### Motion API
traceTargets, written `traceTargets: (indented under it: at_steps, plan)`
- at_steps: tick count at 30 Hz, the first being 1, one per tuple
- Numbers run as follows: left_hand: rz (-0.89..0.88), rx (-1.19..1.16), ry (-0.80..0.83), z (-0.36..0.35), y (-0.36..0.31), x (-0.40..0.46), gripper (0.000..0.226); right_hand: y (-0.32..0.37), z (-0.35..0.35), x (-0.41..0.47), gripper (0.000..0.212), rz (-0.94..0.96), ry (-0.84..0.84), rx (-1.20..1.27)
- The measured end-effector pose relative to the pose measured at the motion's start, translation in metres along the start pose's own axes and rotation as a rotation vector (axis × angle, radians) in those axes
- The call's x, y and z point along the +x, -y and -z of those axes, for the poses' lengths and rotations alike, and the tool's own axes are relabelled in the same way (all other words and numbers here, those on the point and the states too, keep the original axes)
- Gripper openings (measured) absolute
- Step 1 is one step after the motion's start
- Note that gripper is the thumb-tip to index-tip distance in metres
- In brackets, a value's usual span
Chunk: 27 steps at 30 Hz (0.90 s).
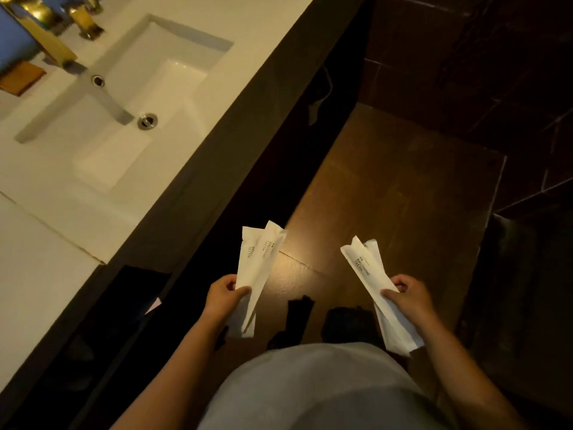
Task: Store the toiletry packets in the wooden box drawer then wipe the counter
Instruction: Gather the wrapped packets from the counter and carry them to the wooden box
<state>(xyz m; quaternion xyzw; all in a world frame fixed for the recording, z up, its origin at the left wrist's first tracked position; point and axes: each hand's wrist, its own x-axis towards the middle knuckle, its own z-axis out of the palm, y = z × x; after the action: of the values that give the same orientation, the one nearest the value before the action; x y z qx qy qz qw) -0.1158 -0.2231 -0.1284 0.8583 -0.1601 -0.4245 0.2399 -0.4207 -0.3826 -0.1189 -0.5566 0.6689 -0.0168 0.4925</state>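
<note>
My left hand (224, 295) grips two long white toothbrush packets (258, 259) printed "BRUSHING TEETH", fanned slightly apart and pointing away from me. My right hand (408, 297) holds two more white toothbrush packets (364, 268) of the same kind, angled up to the left. Both hands hover over the brown floor in front of my body, to the right of the white counter (40, 262). No wooden box or drawer shows in this view.
The white counter has a rectangular sink (130, 119) with a drain (147, 120) and gold faucet fittings (83, 23) at the top left. A dark counter edge (248, 119) runs diagonally. Dark space lies beneath it. Dark tiled wall stands at right.
</note>
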Motion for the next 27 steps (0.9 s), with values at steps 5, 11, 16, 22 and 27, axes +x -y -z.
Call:
traceTargets:
  at_steps: [5,11,16,22,27]
  plan:
    - [-0.026,0.114,-0.049,-0.034,-0.059,0.026,0.026,0.023,0.059,0.065,0.015,0.066,-0.006,0.008]
    - [0.016,0.085,-0.107,-0.065,-0.122,0.049,0.027,0.071,0.115,0.147,0.016,0.141,-0.001,0.005]
    - [0.053,0.081,-0.106,-0.088,-0.167,0.082,0.022,0.105,0.146,0.221,0.016,0.166,0.003,-0.008]
    - [0.001,0.059,-0.083,-0.098,-0.263,0.148,0.011,0.148,0.189,0.297,0.018,0.143,-0.010,-0.044]
    - [-0.082,0.030,-0.080,-0.104,-0.362,0.195,0.015,0.176,0.235,0.352,0.017,0.140,0.023,-0.099]
